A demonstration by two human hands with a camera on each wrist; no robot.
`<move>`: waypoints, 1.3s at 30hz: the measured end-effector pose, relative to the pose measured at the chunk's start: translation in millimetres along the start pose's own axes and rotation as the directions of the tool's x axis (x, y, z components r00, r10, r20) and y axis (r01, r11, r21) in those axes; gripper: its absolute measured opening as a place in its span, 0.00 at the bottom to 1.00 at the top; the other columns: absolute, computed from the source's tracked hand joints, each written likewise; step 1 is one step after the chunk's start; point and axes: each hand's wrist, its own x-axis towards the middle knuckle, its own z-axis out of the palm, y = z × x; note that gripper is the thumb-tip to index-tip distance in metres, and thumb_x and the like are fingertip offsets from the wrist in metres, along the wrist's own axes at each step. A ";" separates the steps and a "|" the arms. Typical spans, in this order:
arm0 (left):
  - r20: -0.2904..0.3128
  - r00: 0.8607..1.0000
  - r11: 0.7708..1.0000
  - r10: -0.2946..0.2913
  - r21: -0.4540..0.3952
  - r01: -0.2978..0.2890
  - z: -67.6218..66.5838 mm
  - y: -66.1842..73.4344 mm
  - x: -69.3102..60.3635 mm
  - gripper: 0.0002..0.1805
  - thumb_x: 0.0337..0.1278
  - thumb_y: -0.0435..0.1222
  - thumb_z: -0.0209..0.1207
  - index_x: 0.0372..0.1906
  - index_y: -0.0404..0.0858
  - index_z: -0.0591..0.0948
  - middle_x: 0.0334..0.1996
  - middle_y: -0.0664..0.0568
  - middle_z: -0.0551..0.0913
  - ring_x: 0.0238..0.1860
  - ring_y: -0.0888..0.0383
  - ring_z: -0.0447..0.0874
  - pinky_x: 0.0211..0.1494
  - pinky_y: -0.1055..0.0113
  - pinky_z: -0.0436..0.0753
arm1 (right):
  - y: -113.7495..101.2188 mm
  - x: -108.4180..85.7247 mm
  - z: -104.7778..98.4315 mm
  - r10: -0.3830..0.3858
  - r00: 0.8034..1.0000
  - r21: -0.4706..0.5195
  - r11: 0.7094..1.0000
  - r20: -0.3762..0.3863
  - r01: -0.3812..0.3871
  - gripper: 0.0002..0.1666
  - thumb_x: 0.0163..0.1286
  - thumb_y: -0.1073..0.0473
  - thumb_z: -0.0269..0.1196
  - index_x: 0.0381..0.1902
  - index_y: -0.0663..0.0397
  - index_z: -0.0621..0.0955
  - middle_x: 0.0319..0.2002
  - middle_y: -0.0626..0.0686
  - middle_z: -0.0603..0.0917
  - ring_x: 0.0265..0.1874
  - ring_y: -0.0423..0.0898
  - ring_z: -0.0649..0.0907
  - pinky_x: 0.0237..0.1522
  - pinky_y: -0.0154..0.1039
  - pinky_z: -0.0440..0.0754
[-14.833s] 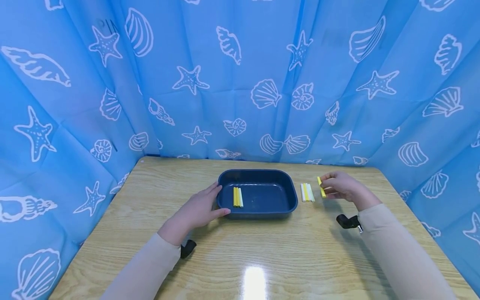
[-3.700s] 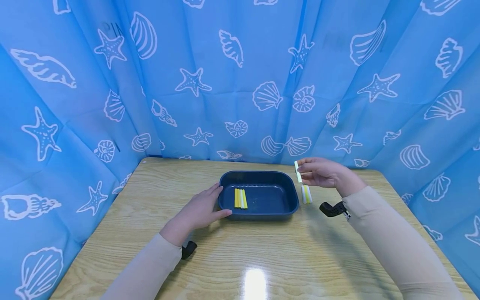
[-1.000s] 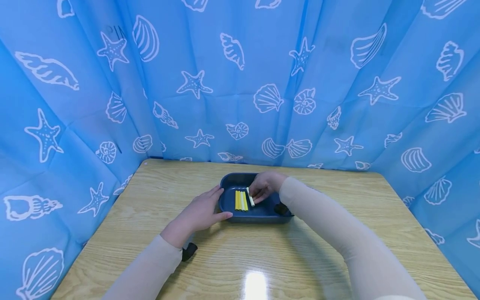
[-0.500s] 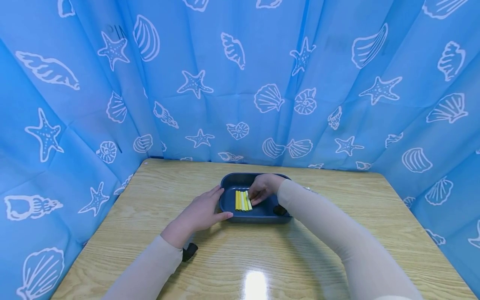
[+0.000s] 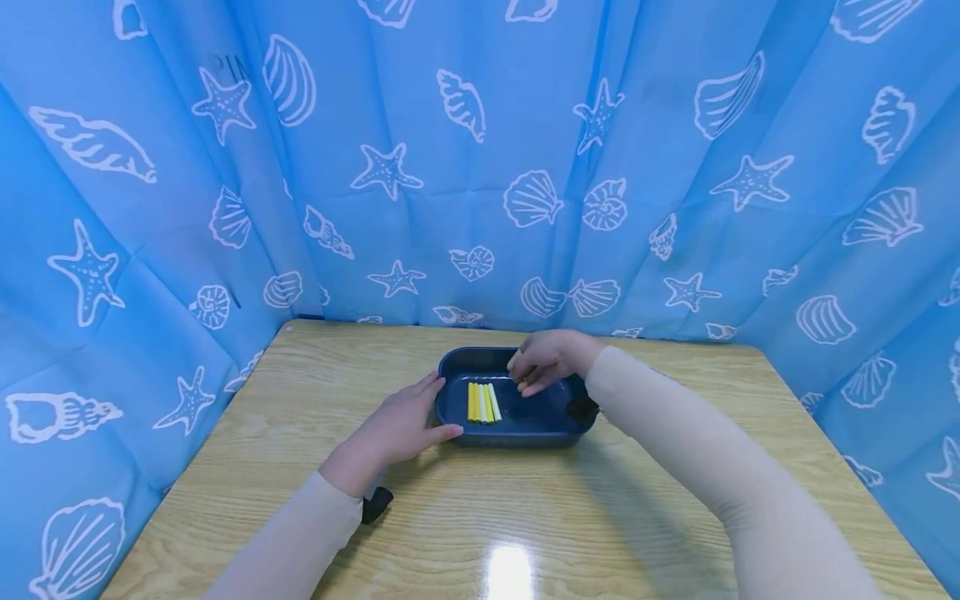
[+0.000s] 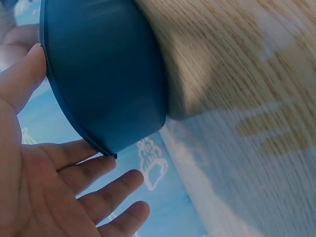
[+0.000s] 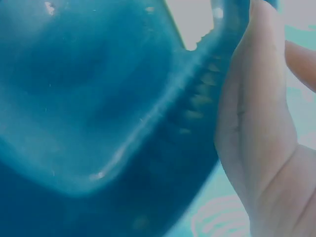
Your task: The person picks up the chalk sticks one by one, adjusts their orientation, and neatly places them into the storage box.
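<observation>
Inside a dark blue rectangular tray, a row of yellow and white chalk sticks lies side by side near the left end. My right hand hovers over the tray's right part, fingers loosely bent and holding nothing. In the right wrist view that hand is apart from the pale chalk end. My left hand rests against the tray's left end. The left wrist view shows its thumb and fingertips touching the rim of the tray, with the fingers spread.
The tray stands on a wood-grain table. A blue curtain printed with shells and starfish hangs behind and at both sides. The right sleeve covers the table area right of the tray.
My right hand brought a pale chalk stick into the tray, set it at the right end of the row, let go, and lifted away rightward. The left hand stayed at the rim.
</observation>
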 end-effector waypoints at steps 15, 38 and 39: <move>0.000 1.000 1.000 0.013 -0.005 -0.013 0.4 -0.9 -0.9 0.49 0.63 0.59 0.61 0.78 0.34 0.59 0.78 0.40 0.55 0.75 0.40 0.58 0.74 0.44 0.63 | 7.6 -61.2 -10.1 -0.108 0.994 -0.074 0.991 0.021 0.109 0.19 0.77 0.67 0.54 0.62 0.66 0.68 0.44 0.59 0.77 0.30 0.45 0.82 0.40 0.40 0.88; 0.000 1.000 1.000 0.019 -0.003 -0.019 1.1 -1.8 0.1 0.49 0.63 0.60 0.61 0.78 0.35 0.58 0.78 0.41 0.54 0.75 0.39 0.58 0.73 0.43 0.63 | 41.4 -99.4 -29.4 -0.306 0.944 -0.263 0.927 -0.122 0.266 0.16 0.72 0.68 0.56 0.55 0.70 0.73 0.47 0.62 0.77 0.42 0.51 0.79 0.47 0.47 0.86; 0.002 1.000 1.000 0.017 -0.005 -0.017 1.2 -1.9 0.0 0.49 0.63 0.60 0.61 0.78 0.35 0.58 0.78 0.41 0.54 0.75 0.39 0.58 0.74 0.43 0.63 | 43.3 -99.9 -30.4 -0.310 0.942 -0.263 0.926 -0.125 0.270 0.16 0.71 0.68 0.56 0.55 0.69 0.73 0.47 0.61 0.77 0.42 0.51 0.79 0.47 0.48 0.86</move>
